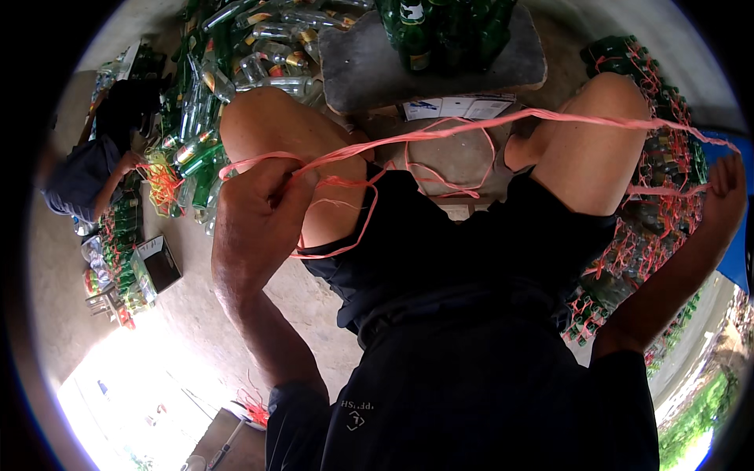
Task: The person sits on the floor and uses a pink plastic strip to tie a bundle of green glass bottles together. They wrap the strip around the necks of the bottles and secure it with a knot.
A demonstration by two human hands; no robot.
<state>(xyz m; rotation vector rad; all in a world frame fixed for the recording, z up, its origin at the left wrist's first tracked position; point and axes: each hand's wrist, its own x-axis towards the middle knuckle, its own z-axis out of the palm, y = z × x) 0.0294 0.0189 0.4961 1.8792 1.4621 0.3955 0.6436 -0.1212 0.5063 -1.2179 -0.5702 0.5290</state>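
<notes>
Pink plastic twine stretches across above my knees. At the left, my left hand is closed around it, with a loop and loose tail hanging below the fingers. My right hand, raised at the far right, pinches the other end of the span, and another pink strand runs from it back towards my right thigh. More twine lies in a loop on the floor between my legs. Beyond my knees, green glass bottles stand grouped on a dark low table.
Loose clear and green bottles are heaped beyond my left knee. Twine-tied bottles are stacked at the right. Another person is at the far left, one hand near tangled twine. An open cardboard box stands on the floor.
</notes>
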